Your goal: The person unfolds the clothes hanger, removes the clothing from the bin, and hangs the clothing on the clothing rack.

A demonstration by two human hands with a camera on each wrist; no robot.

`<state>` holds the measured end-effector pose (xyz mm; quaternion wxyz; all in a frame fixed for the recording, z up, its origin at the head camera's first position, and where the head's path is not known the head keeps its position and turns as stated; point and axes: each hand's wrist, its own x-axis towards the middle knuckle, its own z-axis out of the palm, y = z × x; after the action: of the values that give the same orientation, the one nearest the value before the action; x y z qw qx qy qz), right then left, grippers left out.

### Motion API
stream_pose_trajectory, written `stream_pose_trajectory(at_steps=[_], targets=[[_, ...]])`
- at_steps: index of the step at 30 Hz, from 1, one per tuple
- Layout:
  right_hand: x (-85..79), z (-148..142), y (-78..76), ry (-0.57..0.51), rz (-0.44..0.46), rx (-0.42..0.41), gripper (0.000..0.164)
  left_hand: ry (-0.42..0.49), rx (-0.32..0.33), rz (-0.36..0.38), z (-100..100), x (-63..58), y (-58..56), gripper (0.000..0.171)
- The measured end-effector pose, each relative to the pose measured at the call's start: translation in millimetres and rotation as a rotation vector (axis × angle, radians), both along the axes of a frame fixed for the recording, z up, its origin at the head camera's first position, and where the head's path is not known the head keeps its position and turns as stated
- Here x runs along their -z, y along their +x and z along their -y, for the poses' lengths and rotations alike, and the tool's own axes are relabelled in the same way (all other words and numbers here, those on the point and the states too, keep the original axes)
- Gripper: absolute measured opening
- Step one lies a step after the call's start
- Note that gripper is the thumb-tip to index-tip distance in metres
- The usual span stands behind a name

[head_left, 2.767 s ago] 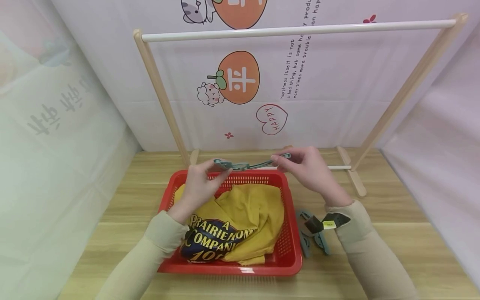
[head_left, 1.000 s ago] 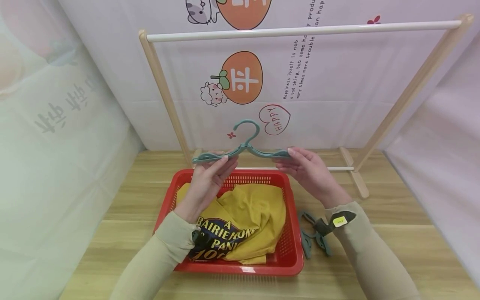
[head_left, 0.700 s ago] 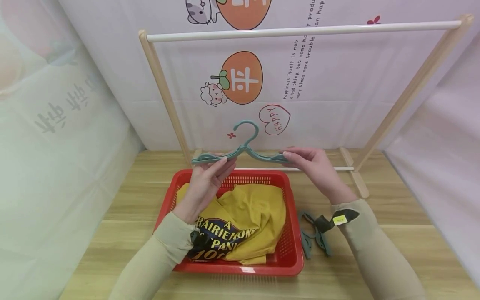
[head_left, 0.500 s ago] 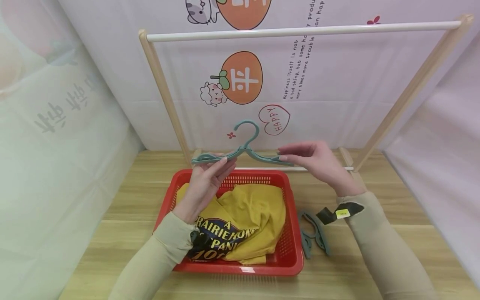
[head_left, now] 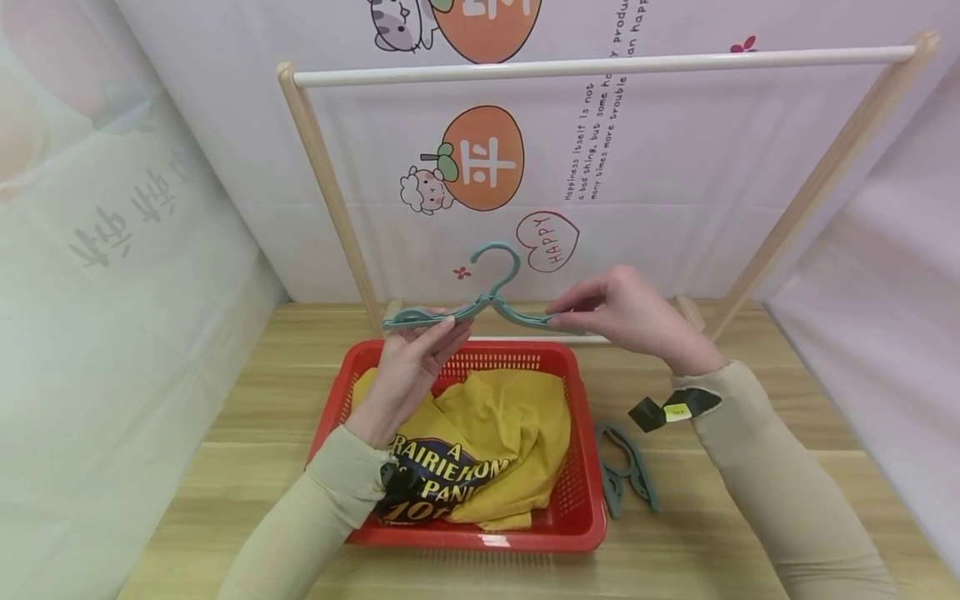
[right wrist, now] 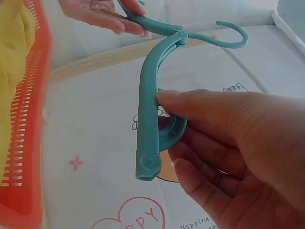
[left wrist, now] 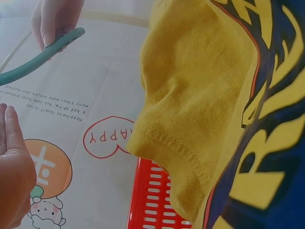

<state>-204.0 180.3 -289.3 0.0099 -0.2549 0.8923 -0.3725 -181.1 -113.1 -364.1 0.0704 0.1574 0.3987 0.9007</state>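
Observation:
A teal folding hanger (head_left: 517, 316) is held up above the far rim of the basket, its hook upward and both arms spread. My left hand (head_left: 405, 371) grips the left arm of the hanger, thumb in front and fingers beneath. At the other end, my right hand (head_left: 633, 318) pinches the right arm between thumb and fingers. In the right wrist view, the right thumb (right wrist: 190, 102) presses by a small curved folding piece (right wrist: 177, 132) on that arm, with fingertips on its far side. The left wrist view shows part of the hanger (left wrist: 43, 58) beyond the left hand (left wrist: 15, 176).
A red basket (head_left: 588, 467) below the hands holds a yellow printed T-shirt (head_left: 517, 417). Right of it, another teal hanger (head_left: 637, 475) lies folded on the wooden table (head_left: 750, 492). Behind stands a rack with a white top rod (head_left: 600, 65) and wooden posts (head_left: 322, 167).
The hanger was turned from nearly flat to hook upward. Since then my right hand has shifted its grip inward along the right arm, its wrist swinging outward; the left hand stays put.

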Motion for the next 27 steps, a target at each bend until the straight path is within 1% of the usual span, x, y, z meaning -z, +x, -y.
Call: stream_pose_trajectory(at_steps=[6, 10, 16, 22, 25, 27], targets=[[1.5, -1, 0.2, -0.008, -0.016, 0.002, 0.011, -0.005, -0.005, 0.001, 0, 0.0, -0.4, 0.022], [3.3, -3, -0.2, -0.049, -0.041, -0.002, 0.011, -0.007, -0.005, 0.004, -1, -1.2, -0.8, 0.021], [3.5, -9, 0.3, -0.116, -0.060, 0.041, 0.011, -0.006, -0.008, -0.010, 1, -3.9, -1.1, 0.021], [1.8, -17, 1.9, -0.179, -0.012, 0.111, 0.013, -0.030, -0.041, -0.018, 4, -5.7, -0.8, 0.022], [-0.2, -21, 2.5, -0.192, 0.016, 0.126, 0.017, -0.031, -0.048, -0.011, 5, -6.2, -1.0, 0.023], [-1.4, -25, 2.9, -0.188, 0.032, 0.124, 0.017, -0.025, -0.041, -0.008, 6, -6.4, -1.0, 0.023]])
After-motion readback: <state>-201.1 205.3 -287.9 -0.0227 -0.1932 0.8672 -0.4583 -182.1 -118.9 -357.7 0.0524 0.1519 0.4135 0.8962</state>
